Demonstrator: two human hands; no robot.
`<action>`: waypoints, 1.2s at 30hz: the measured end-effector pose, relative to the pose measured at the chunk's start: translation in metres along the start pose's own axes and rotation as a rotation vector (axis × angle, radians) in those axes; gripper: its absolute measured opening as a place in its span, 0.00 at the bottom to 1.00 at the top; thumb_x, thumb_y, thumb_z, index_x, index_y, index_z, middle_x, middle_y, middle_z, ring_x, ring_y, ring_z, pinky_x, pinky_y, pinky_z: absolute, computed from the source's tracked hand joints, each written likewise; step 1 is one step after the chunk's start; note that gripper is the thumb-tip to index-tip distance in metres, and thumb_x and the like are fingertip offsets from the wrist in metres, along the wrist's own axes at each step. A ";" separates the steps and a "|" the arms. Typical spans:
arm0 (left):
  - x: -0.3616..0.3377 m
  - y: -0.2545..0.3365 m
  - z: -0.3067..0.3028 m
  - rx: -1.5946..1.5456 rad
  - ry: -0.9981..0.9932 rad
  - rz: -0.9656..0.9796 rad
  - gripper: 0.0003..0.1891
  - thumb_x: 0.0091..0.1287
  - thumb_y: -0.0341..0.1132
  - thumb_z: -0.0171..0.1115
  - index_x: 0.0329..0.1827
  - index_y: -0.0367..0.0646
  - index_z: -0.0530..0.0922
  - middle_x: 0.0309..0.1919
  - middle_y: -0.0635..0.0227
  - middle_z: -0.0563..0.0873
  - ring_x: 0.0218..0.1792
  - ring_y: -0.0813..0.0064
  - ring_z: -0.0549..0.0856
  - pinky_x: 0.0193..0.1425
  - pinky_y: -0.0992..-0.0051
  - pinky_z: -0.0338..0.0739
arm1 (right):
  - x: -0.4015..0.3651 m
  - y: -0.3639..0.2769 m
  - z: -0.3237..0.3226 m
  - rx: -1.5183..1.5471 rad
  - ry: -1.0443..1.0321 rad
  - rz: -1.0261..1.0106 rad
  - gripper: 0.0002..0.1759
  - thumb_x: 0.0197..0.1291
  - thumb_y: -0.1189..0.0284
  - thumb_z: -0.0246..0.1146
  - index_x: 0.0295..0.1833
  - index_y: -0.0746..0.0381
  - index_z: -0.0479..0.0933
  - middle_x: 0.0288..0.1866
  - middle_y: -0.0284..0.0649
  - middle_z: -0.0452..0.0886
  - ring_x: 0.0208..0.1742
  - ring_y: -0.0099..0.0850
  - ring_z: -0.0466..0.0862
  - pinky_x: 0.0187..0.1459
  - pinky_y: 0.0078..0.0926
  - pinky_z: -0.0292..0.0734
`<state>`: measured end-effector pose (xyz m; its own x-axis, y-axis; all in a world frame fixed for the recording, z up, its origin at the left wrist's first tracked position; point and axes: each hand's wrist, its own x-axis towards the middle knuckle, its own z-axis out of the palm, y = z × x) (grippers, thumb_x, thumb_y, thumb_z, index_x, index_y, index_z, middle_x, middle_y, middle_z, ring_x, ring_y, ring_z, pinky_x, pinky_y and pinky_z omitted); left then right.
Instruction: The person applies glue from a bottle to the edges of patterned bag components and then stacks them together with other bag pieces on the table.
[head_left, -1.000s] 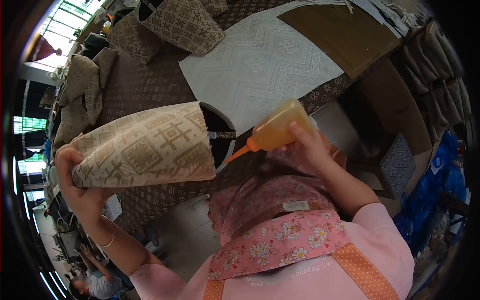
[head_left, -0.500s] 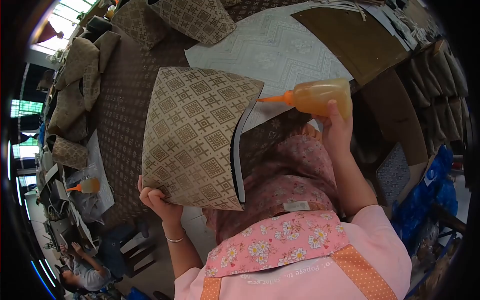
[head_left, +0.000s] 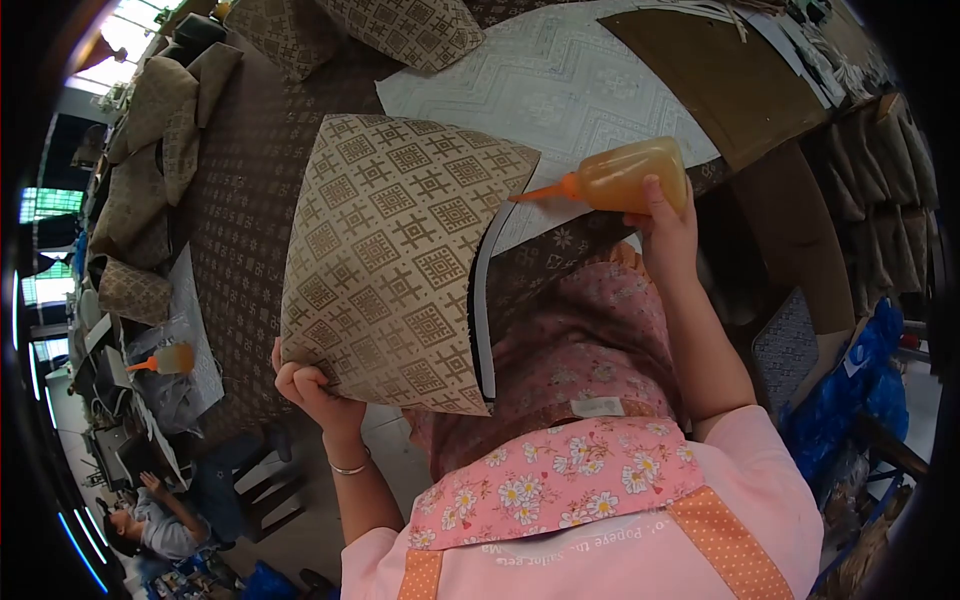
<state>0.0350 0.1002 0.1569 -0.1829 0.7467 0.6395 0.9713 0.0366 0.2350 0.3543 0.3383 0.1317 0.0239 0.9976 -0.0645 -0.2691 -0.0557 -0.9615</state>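
Observation:
My left hand (head_left: 318, 395) grips the lower left corner of a beige patterned fabric panel (head_left: 390, 260), its fingers curled round the edge. The panel is bent into a curve, and a grey and black strip (head_left: 484, 330) runs down its right edge. In my right hand (head_left: 665, 225) is a squeeze bottle (head_left: 632, 172) of amber liquid, tilted sideways with the fingers wrapped round it. Its orange nozzle (head_left: 545, 192) points left, and the tip is at the upper right edge of the panel.
A table under dark patterned cloth (head_left: 235, 230) carries white patterned sheeting (head_left: 550, 75), a brown board (head_left: 715, 85) and folded fabric pieces (head_left: 160, 110). Another squeeze bottle (head_left: 172, 359) lies at left. A co-worker (head_left: 165, 515) sits lower left. Blue plastic (head_left: 870, 370) hangs at right.
The nozzle tip has shifted slightly down along the panel's right edge. The bottle is tilted more, its base raised. My left hand keeps its hold, and the view has shifted a little.

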 end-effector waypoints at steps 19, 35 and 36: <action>-0.002 0.000 0.003 -0.030 0.023 -0.007 0.28 0.49 0.35 0.75 0.32 0.44 0.57 0.40 0.67 0.59 0.61 0.49 0.66 0.62 0.52 0.62 | -0.044 -0.005 -0.003 0.037 -0.553 0.451 0.36 0.55 0.55 0.68 0.61 0.64 0.64 0.45 0.37 0.77 0.39 0.22 0.77 0.28 0.16 0.72; -0.003 0.002 0.003 -0.011 0.021 -0.017 0.27 0.50 0.35 0.74 0.31 0.44 0.56 0.40 0.67 0.59 0.62 0.51 0.64 0.65 0.53 0.60 | -0.040 -0.019 -0.004 -0.039 -0.410 0.054 0.40 0.52 0.68 0.72 0.67 0.64 0.58 0.55 0.38 0.72 0.55 0.27 0.73 0.50 0.25 0.74; -0.003 0.002 0.003 -0.010 0.020 -0.015 0.27 0.50 0.35 0.74 0.31 0.44 0.56 0.40 0.67 0.59 0.62 0.51 0.64 0.65 0.53 0.60 | -0.040 -0.020 -0.003 -0.037 -0.410 0.055 0.40 0.52 0.68 0.72 0.67 0.64 0.58 0.55 0.38 0.72 0.55 0.27 0.73 0.50 0.25 0.74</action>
<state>0.0377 0.1002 0.1535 -0.2006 0.7328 0.6503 0.9669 0.0412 0.2518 0.3619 0.2989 0.1530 -0.3769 0.9262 -0.0112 -0.2241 -0.1029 -0.9691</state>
